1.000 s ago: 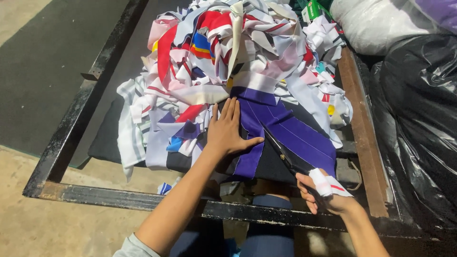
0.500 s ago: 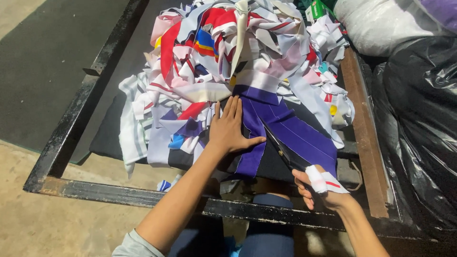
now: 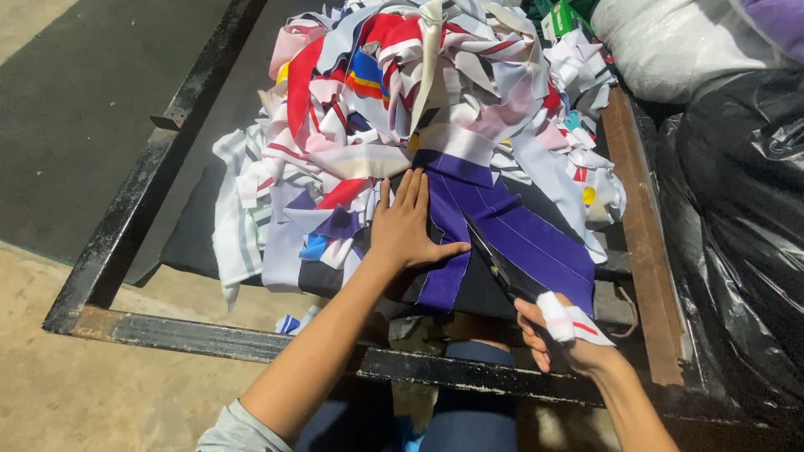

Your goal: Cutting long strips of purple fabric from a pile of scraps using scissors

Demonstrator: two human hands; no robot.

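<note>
Change vs earlier frames: very little. Left hand point(image 3: 408, 230) sits on same spot of the purple fabric piece point(image 3: 502, 238), scissors point(image 3: 494, 259) in roughly same line along the cloth; right hand point(image 3: 563, 335) seems a touch further up/left, so blades look slightly deeper into the cloth. Reads as a cut in progress, slow advance, cloth not shifted.

L to R:
- Black metal frame point(image 3: 126, 243), rusty, runs along left side and near edge; concrete floor left/near of it.
- Pile of fabric scraps point(image 3: 394, 92), white/red/blue/pink strips, heaped on the desk from mid to far; some white strips hang over left edge.
- Left hand: flat, palm down, fingers together pointing far, thumb spread right. Not gripping anything, just pressing purple fabric down, at near edge of scrap pile.
- Purple fabric piece: lies just right of left hand, runs diagonally far-left to near-right over a dark sheet, white seam lines on it.
- Scissors: dark blades, between the two hands, pointing far-left, on/at the purple cloth. How wide the blades stand, can't tell.
- Right hand: closed around scissor handles, near-right edge; white wrap w/ red stripe round thumb/finger area.
- Wooden rail point(image 3: 641, 243) right side, then black plastic bag point(image 3: 737, 251); white sack point(image 3: 662, 42) far right.
</note>
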